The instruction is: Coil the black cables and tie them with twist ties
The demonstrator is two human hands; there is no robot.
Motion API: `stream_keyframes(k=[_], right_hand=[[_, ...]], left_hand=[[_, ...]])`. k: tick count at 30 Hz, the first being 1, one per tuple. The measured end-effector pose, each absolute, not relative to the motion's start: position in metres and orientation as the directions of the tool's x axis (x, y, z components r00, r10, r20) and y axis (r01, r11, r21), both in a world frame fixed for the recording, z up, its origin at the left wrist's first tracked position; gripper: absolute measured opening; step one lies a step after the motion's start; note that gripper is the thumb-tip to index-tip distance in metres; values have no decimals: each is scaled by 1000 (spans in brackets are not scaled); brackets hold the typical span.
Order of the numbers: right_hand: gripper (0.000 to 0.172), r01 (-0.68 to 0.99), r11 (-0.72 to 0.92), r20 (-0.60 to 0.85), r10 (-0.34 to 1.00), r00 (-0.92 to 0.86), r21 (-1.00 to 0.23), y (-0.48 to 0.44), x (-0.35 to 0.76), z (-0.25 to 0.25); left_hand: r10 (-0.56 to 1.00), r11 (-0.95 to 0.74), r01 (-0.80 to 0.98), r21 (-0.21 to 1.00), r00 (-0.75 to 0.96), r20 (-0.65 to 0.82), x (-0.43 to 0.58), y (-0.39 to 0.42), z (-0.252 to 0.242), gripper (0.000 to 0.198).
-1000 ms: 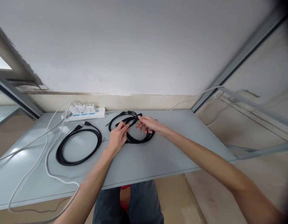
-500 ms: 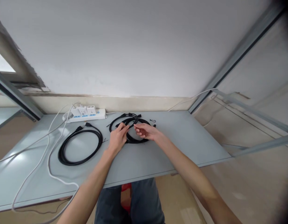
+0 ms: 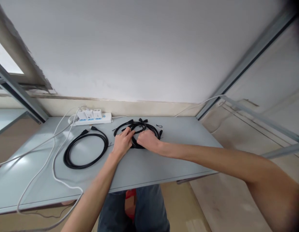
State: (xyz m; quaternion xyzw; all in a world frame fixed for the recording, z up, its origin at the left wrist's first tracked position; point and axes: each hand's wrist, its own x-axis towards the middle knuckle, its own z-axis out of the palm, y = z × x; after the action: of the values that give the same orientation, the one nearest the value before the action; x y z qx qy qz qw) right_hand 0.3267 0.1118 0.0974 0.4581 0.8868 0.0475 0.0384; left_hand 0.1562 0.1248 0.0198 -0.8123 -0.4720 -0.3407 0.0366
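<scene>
A pile of coiled black cables (image 3: 153, 127) with dark plugs lies on the grey shelf (image 3: 188, 138) before me. My left hand (image 3: 122, 141) pinches a black cable at the pile's left side, its fingertips pressed on the coil. Beside it my right hand (image 3: 148, 140) is closed in a fist over the coils, knuckles up. Whatever its fingers grip is hidden beneath the hand. To the left a separate black cable coil (image 3: 105, 146) lies flat, its two plugs pointing toward the wall. One short black twist tie (image 3: 159, 126) rests beyond the pile, to the right.
A white power strip (image 3: 104, 118) with several white adapters stands along the wall. White cords (image 3: 53, 158) run across the shelf's left side and hang over its front edge. Metal posts (image 3: 223, 88) rise at both ends.
My right hand has turned over from palm-up to knuckles-up, and my right elbow has swung out to the right. My left hand stays on the cable. The view has shifted slightly.
</scene>
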Motion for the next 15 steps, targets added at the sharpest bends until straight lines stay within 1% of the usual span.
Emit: stream_keyframes(k=[2, 3, 4, 5, 6, 7, 8, 9, 10, 11, 12, 13, 15], right_hand=[[18, 845, 530, 8, 847, -532, 76, 113, 327, 104], [18, 864, 503, 38, 864, -503, 11, 116, 330, 108], [20, 878, 468, 62, 883, -464, -96, 120, 334, 113], [24, 873, 419, 58, 906, -419, -250, 124, 340, 116], [31, 830, 343, 18, 927, -374, -439, 128, 346, 118], [37, 740, 229, -58, 939, -340, -633, 132, 353, 119], [42, 607, 79, -155, 933, -324, -791, 135, 359, 117], [46, 456, -88, -258, 909, -327, -886, 139, 364, 114], [49, 314, -245, -350, 871, -345, -917, 141, 368, 110], [50, 195, -372, -420, 828, -373, -907, 144, 370, 105], [51, 99, -466, -463, 788, -405, -879, 146, 372, 100], [52, 25, -531, -486, 756, -439, -847, 147, 372, 94], [52, -78, -593, -481, 716, -507, -801, 149, 368, 84]], left_hand=[[743, -553, 784, 283, 310, 594, 154, 124, 18, 32], [742, -553, 780, 294, 300, 600, 153, 123, 18, 31], [739, -554, 775, 305, 289, 609, 153, 122, 18, 31], [733, -558, 768, 314, 279, 620, 154, 122, 17, 31], [726, -562, 762, 322, 269, 633, 155, 122, 18, 32], [718, -569, 754, 329, 260, 646, 156, 121, 18, 32], [708, -579, 744, 334, 254, 659, 157, 121, 17, 32], [698, -588, 735, 339, 250, 671, 158, 121, 17, 32], [691, -595, 727, 342, 247, 679, 158, 121, 17, 32], [688, -600, 722, 344, 246, 683, 159, 121, 17, 32], [688, -602, 721, 345, 248, 682, 159, 122, 16, 32], [690, -603, 720, 345, 253, 679, 159, 122, 15, 31], [692, -602, 721, 342, 258, 674, 159, 122, 14, 31]])
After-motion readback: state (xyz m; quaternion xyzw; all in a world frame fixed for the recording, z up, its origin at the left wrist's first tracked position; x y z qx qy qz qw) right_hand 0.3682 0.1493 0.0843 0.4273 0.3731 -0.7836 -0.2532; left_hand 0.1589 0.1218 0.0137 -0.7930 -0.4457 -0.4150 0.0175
